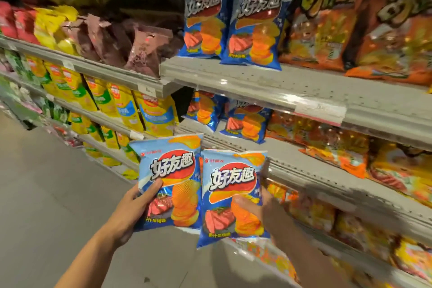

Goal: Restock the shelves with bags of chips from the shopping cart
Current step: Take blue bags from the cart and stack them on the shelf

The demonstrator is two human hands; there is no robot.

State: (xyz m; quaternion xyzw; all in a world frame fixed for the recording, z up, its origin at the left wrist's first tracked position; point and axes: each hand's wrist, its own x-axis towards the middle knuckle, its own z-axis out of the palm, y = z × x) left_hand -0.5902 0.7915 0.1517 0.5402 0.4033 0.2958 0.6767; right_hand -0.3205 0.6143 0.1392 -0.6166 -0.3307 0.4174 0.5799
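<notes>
you are holding two blue chip bags upright, side by side, in front of the shelving. your left hand (131, 208) is gripping the left blue bag (171, 182) at its lower left edge, thumb curled across the front face. your right hand (268, 215) is gripping the right blue bag (231, 194) at its right edge, thumb pressing on the front; the hand is blurring, so the fingers behind the bag are not showing. the two bags are touching along their inner edges, the right one sitting slightly lower.

you are facing the upper shelf (257, 84), where two matching blue bags (229, 23) are standing upright just beside each other. to their right two orange bags (327, 21) are standing, touching the blue pair. to their left, on the adjoining shelf section, dark maroon bags (145, 47) are leaning.

on the middle shelf (292, 159) two more blue bags (233, 117) are showing, set back from the front edge. bare shelf surface is lying in front of them, between the bags and the lip. orange bags (339, 147) are lying to their right.

the grey floor (46, 194) is lying open to your left. the shopping cart is not in view.
</notes>
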